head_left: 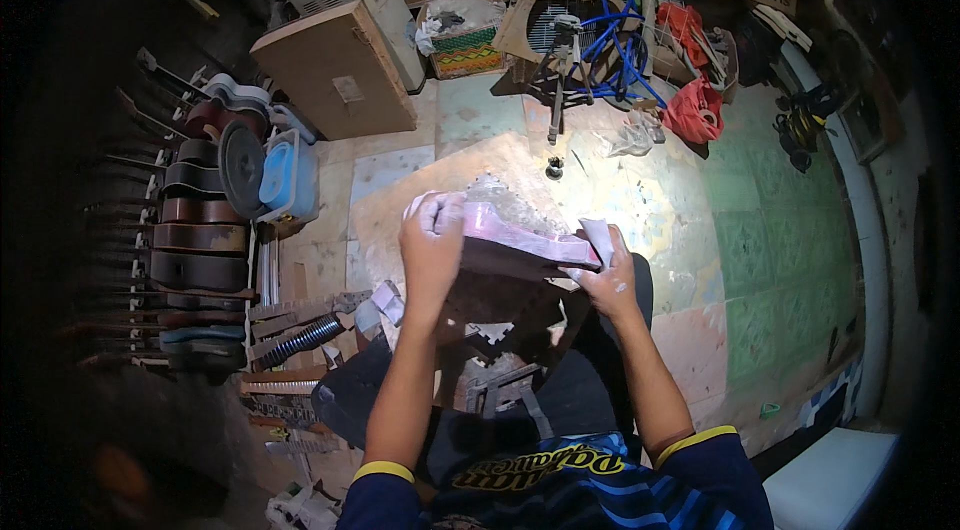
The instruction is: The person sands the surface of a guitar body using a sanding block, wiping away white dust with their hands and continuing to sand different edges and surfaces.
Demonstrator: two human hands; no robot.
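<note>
Above my lap is a small dark guitar-like body point(530, 242) with a curved side that is pinkish and dusted white. My left hand point(434, 230), whitened by powder, has its fingers curled over the left end. At the other end my right hand point(610, 275) grips the body from beneath and beside. A folded pale sheet point(597, 238), perhaps sandpaper, stands up between its thumb and fingers. White dust marks both hands. The body's underside is in shadow, and its far face is hidden.
A brown board point(400, 192) lies on the tiled floor ahead. Left stand several guitars in a rack point(205, 240) and a blue plastic container point(285, 175). Hand tools, with a black coil spring point(305, 342), lie near my left knee. A blue hose point(625, 60) and red bag point(693, 112) sit farther off.
</note>
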